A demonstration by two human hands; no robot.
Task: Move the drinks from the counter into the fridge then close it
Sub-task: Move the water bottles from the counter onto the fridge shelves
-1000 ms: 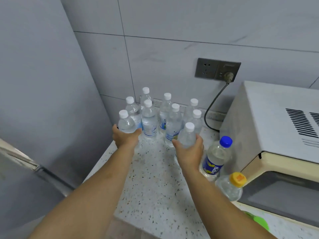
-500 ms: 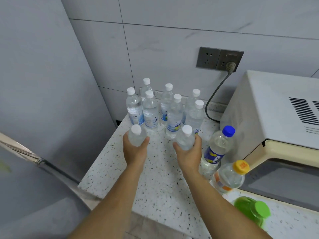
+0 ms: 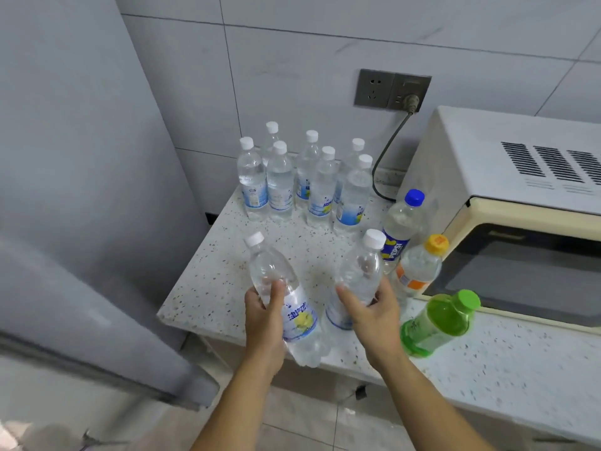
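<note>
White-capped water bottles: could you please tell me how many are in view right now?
9. Seven stand clustered on the counter by the wall; the left hand holds one, the right hand another. More could be hidden behind the cluster.

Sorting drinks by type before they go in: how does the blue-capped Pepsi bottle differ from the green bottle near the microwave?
The Pepsi bottle is clear with a blue cap; the green bottle is green-tinted with a green cap. The Pepsi bottle stands nearer the wall, the green bottle nearer the counter's front edge. Both stand on the counter untouched.
</note>
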